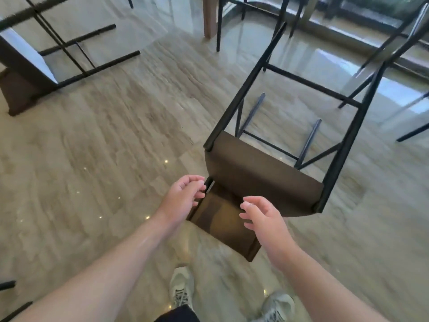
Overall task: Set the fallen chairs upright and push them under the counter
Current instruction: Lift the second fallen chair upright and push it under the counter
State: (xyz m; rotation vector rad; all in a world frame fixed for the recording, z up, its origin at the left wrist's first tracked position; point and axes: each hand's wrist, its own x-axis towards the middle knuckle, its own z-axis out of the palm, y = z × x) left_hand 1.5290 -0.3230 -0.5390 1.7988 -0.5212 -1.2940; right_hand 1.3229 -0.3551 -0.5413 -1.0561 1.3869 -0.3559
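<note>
A tall chair (262, 175) with a brown seat and black metal legs lies on its back on the floor right in front of me, legs pointing away to the upper right. Its brown backrest (222, 224) lies flat between my hands. My left hand (183, 196) hovers at the backrest's left edge, fingers loosely curled, holding nothing. My right hand (262, 217) hangs above the backrest's right side with fingers relaxed and empty. A second fallen chair (30, 66) of the same kind lies at the upper left, legs stretched to the right.
Glossy beige marble floor (104, 159) all around. A wooden counter post (210, 17) and more black chair legs (287, 17) stand at the top. Another black-legged chair (394, 66) is at the right by the window. My shoes (182, 289) are just below the backrest.
</note>
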